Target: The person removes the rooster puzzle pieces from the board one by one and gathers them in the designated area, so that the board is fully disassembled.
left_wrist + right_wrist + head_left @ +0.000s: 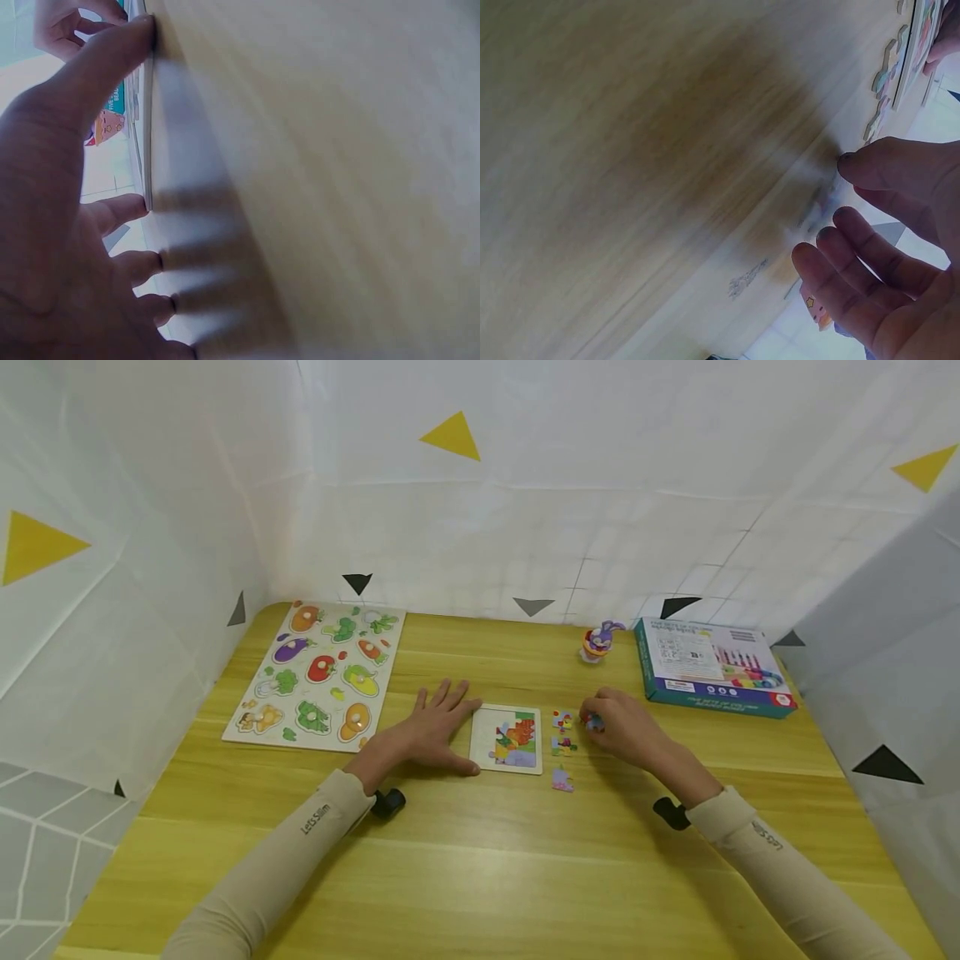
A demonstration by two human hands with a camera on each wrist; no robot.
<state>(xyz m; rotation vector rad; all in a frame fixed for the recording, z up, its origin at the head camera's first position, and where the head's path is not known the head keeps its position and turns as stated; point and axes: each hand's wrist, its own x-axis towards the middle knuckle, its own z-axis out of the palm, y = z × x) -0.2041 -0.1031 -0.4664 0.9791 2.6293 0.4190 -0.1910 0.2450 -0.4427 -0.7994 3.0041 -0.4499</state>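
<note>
A small puzzle board point(485, 737) with a pale rim lies flat in the head view, part of its colourful picture filled in on the right. My left hand point(431, 731) is spread on the table to its left; thumb and index fingertip touch the board's edge. In the left wrist view the thumb point(112, 60) lies along that edge. To the right of the board, my right hand point(622, 727) curls its fingers at a bluish puzzle piece point(595, 722), apparently pinching it; the right wrist view shows this piece blurred. Loose puzzle pieces point(562, 778) form a column between board and right hand.
At the left lies a large vegetable peg board point(341, 647). A purple rabbit figure in a cup point(597, 643) stands at the back, near a teal-edged box point(716, 667) on the right. White sheeting point(480, 543) encloses the wooden table point(480, 877).
</note>
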